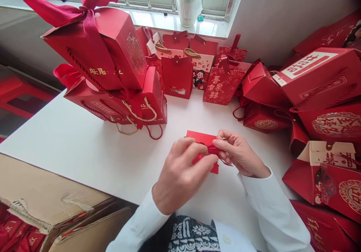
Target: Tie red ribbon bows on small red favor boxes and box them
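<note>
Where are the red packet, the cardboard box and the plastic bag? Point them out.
Red packet (199, 137): head view, exposed end beyond the hands.
Cardboard box (47, 188): head view, top flap.
Plastic bag (187, 0): head view, middle of the bag on the windowsill.

The person's left hand (183, 173) and right hand (239, 152) cover most of a flat, rectangular red paper piece (201, 136), hiding its middle and any markings there. A thin red cord (213, 150) is partly buried between the fingers, so its ends and any knot cannot be made out. At the lower left, a brown corrugated cardboard box (50, 192) runs off the frame, the red printed packets (17, 233) inside it too dim and cut off to read. Glossy red paper gift bags (324, 222) are sliced by the right edge, and a translucent plastic bag (187, 2) on the white windowsill (166, 22) loses its top at the upper edge, its contents blurred.
</note>
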Motion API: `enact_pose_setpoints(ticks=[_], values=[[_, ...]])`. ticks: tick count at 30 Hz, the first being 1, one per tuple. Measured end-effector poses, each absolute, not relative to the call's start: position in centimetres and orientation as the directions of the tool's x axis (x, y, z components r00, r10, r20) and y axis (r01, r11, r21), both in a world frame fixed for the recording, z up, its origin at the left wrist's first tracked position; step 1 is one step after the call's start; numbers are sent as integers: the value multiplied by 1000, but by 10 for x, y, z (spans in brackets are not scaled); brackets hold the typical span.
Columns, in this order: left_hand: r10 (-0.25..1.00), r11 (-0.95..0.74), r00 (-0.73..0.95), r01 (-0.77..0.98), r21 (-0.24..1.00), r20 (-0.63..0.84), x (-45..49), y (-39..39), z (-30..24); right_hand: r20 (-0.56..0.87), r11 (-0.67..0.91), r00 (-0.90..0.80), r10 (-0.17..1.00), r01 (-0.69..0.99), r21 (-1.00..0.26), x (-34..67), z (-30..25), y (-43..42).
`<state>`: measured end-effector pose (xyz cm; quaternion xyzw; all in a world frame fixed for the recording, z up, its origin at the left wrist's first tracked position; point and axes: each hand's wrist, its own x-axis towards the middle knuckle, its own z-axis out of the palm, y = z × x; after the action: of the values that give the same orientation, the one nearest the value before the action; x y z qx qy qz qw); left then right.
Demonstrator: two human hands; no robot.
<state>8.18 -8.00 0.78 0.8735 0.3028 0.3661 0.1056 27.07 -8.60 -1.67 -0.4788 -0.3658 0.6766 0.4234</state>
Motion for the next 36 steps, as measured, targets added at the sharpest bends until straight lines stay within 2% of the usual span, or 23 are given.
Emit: enact_pose_setpoints(ticks=[3, 7, 10, 14, 19, 23, 26, 29, 31, 33, 36], values=[[563, -796, 604, 581, 172, 565, 100, -86, -2, -346, -382, -182, 920, -226, -896, 272, -16, -84], [585, -756, 592, 646, 108, 554, 111, -86, -10, -357, -399, -208, 911, -224, -889, 273, -14, -84], [556, -807, 632, 566, 169, 539, 107, -81, -12, -348, -381, -176, 921, -214, -900, 274, -13, -82], [523, -852, 680, 408, 328, 514, 93, -77, -19, -279, -288, -79, 957, -148, -946, 275, -17, -77], [564, -813, 679, 358, 459, 470, 79, -78, -27, -221, -225, -68, 973, -61, -972, 275, -22, -78], [552, -802, 708, 306, 513, 442, 70, -78, -20, -237, -240, -58, 970, -52, -969, 277, -20, -87], [582, -749, 696, 256, 611, 422, 67, -79, -14, -251, -255, -90, 964, -42, -966, 277, -17, -94], [767, -588, 516, 329, 739, 381, 74, -82, -10, -235, -237, -95, 967, -10, -971, 275, -14, -99], [869, -471, 374, 425, 773, 323, 85, -84, -10, -219, -219, -91, 972, 10, -976, 273, -13, -101], [912, -399, 305, 508, 764, 273, 96, -85, -12, -205, -204, -90, 975, 17, -979, 271, -12, -102], [928, -363, 294, 578, 731, 229, 104, -84, -16, -204, -204, -78, 976, 9, -979, 270, -13, -101]])
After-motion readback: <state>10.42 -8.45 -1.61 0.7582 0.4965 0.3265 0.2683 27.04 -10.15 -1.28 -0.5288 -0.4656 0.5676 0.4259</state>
